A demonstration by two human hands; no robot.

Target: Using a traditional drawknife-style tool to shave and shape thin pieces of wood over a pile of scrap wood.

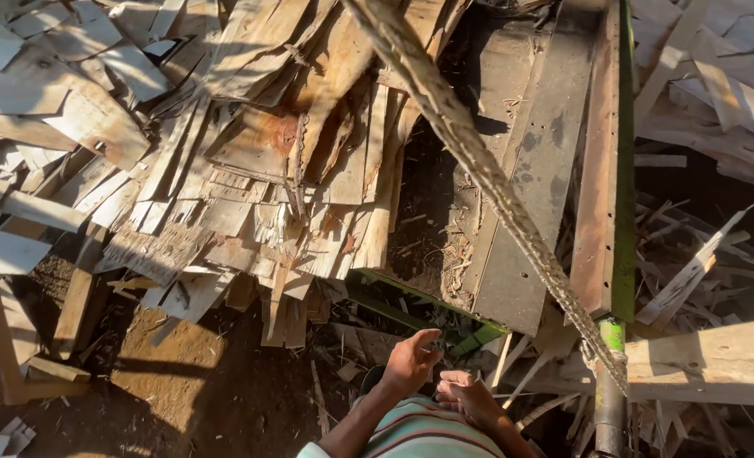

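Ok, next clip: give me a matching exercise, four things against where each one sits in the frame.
Things:
1. thin wood sheets
2. twisted rope
3. green-edged metal frame
4. left hand

Places:
A. runs diagonally from top centre down to a knot at lower right
B. bottom centre, raised beside the right hand
C. heaped across the left and centre
D. upright strip right of centre

Pairs: 1-C, 2-A, 3-D, 4-B
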